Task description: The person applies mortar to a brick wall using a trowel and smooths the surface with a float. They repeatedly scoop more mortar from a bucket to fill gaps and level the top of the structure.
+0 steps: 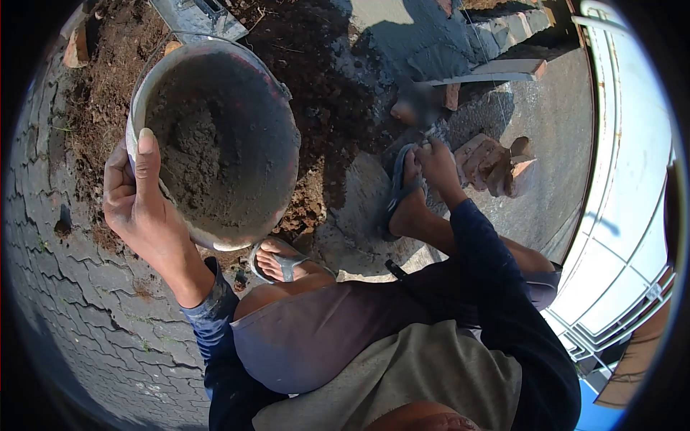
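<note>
My left hand [147, 208] grips the near-left rim of a round bucket [284, 136], thumb over the edge and fingers outside. Grey wet mortar [194, 154] lies in the bucket, whose inside faces me. My right hand [438, 169] is closed beside my sandalled foot [410, 208]; what its fingers hold, if anything, I cannot make out. A smeared grey patch lies just beyond that hand. Broken bricks [489, 165] lie to its right.
Dark loose soil [316, 93] surrounds the bucket. Grey pavers [93, 309] cover the left side. Wet mortar [424, 43] and a brick edging [503, 72] are at the top. A white metal gate [618, 179] stands on the right. A grey metal piece [198, 18] lies beyond the bucket.
</note>
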### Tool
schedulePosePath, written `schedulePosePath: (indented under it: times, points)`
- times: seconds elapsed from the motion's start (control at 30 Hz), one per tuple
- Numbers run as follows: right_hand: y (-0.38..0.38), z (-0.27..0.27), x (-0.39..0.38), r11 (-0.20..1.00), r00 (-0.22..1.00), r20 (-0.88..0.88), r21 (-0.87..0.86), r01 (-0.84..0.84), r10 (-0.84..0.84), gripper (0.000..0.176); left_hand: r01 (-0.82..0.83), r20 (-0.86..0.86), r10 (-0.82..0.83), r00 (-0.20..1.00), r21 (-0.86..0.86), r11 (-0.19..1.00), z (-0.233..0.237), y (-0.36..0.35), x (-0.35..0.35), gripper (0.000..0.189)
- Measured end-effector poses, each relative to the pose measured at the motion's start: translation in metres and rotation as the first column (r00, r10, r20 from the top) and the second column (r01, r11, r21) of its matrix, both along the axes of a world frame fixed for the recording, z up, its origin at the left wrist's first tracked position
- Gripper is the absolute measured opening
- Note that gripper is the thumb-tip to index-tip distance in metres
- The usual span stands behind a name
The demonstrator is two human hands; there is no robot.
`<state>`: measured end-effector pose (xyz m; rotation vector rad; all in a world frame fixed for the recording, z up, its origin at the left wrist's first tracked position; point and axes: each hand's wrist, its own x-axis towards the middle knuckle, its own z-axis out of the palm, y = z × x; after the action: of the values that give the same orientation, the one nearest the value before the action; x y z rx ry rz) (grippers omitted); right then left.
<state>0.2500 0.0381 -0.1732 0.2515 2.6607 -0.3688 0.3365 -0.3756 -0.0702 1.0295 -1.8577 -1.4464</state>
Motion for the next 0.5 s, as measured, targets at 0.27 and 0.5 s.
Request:
schedulePosePath:
  times: [0.27, 0.5]
  points:
    - [0.038, -0.029, -0.075, 0.908, 0.971, 0.111, 0.345, -0.236, 0.21, 0.046, 0.001, 0.012, -0.001, 1.0, 0.052, 0.999, -0.003, -0.002, 0.002, 0.03]
    - [0.052, 0.002, -0.065, 0.897, 0.939, 0.17, 0.287, -0.336, 0.298, 0.045, -0.021, 0.031, 0.019, 0.999, 0.048, 0.999, -0.003, -0.001, 0.001, 0.031]
